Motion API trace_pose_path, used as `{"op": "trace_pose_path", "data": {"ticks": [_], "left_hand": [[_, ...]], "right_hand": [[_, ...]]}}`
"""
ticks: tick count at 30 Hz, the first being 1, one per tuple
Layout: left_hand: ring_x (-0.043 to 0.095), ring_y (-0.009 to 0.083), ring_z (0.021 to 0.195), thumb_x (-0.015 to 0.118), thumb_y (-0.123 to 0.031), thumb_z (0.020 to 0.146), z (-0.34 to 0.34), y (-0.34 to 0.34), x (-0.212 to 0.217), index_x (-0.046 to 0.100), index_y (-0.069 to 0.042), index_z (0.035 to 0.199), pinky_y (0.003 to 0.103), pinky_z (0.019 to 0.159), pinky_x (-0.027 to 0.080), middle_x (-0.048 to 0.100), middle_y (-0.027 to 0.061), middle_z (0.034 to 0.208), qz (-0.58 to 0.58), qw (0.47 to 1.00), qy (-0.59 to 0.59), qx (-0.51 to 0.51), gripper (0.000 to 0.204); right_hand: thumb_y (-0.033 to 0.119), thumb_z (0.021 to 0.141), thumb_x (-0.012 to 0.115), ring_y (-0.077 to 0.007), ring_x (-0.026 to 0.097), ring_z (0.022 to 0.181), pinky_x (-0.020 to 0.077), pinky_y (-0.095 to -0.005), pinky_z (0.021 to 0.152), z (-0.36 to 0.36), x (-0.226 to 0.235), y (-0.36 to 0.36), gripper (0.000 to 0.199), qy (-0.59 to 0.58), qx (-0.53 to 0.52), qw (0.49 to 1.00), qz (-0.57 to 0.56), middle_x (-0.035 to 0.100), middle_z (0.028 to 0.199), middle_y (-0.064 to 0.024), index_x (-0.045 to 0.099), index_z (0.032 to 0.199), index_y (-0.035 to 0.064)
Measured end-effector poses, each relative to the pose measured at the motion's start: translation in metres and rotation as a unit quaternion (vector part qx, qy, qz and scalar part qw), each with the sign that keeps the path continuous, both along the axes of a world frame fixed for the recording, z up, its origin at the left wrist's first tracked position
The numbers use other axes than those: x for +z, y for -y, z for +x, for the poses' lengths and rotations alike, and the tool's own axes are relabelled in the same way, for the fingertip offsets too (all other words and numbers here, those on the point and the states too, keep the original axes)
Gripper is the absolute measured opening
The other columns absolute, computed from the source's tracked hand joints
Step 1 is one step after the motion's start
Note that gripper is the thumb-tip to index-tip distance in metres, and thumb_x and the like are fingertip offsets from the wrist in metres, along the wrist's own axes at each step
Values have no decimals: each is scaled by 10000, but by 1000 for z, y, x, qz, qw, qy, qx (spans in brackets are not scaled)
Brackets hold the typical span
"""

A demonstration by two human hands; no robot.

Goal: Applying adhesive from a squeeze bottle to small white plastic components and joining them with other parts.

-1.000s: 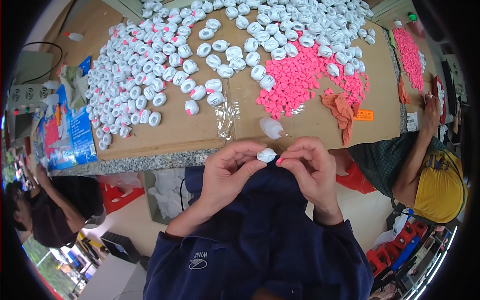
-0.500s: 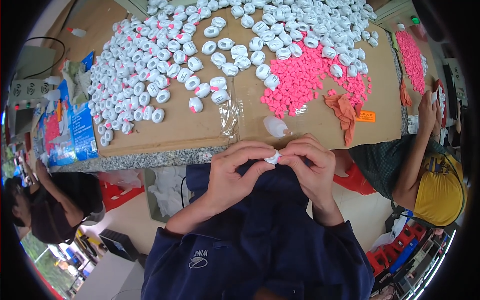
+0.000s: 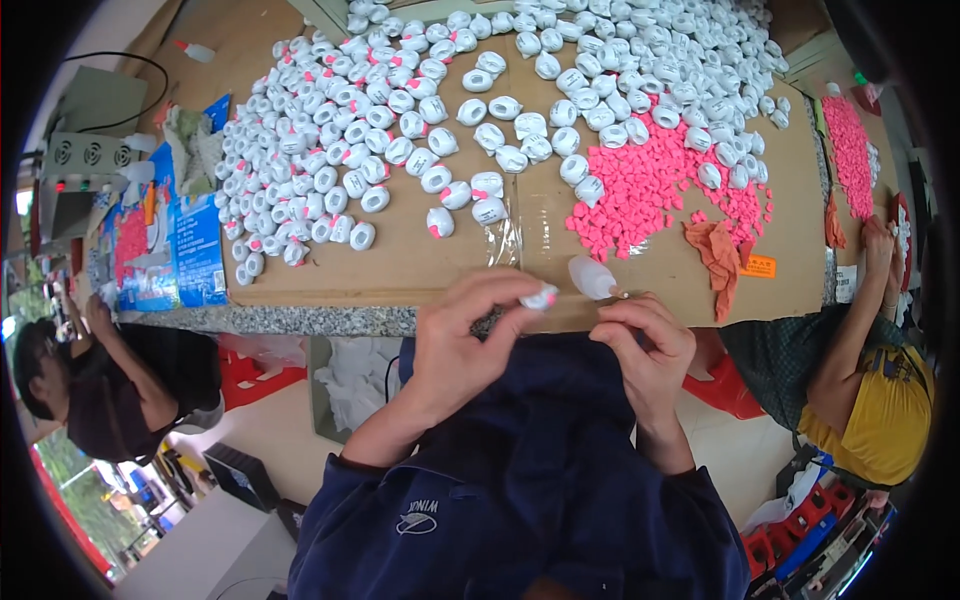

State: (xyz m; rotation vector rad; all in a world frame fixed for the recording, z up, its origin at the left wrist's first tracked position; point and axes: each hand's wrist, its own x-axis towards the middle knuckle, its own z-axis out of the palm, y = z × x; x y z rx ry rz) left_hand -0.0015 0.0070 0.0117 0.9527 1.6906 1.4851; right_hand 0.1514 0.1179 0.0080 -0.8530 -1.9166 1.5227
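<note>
While the left hand (image 3: 470, 345) pinches a small white cap with a pink spot (image 3: 540, 297) between thumb and fingertips, just over the near edge of the bench (image 3: 330, 318), the right hand (image 3: 650, 345) sits beside it with fingers curled in tight; whether it pinches anything, I cannot tell. Just past the hands, a white dropper bottle (image 3: 592, 277) lies on the cardboard sheet (image 3: 420, 265) by that near edge. Further out, a heap of pink pieces (image 3: 650, 190) spreads toward the right, an orange rag (image 3: 718, 255) next to it. White caps (image 3: 330, 160) crowd the far and left parts of the sheet. Another person in a yellow top (image 3: 880, 420) works at the right end.
</note>
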Motion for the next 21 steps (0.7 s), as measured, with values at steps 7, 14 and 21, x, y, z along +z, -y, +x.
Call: {"op": "trace_pose_path", "data": {"ticks": [7,14,21], "left_hand": [[534,182,819,688,7,700,-44,-19,5,649,-29,935,281,673,449,577,77,912,-8,943,-286,173,242],[510,258,775,671,-34,689,-100,-65,5,656,-18,875,358,696,421,601,100,801,-73,831,-540,114,187],[583,164,815,616,-92,827,-96,-55,22,625,3,1017,277,700,466,632,87,918,-19,990,-114,76,213]], "right_hand": [[13,644,773,-47,413,645,317,-178,529,-7,-8,-5,382,36,-69,995,65,524,857,-7,575,971,3],[44,637,774,-102,506,802,395,-215,614,-19,-9,-4,419,69,-35,974,211,574,978,-53,580,1007,10],[-58,747,599,-192,539,979,457,-308,776,-9,-7,-3,379,-79,-46,993,72,585,1036,-142,494,1109,-23]]}}
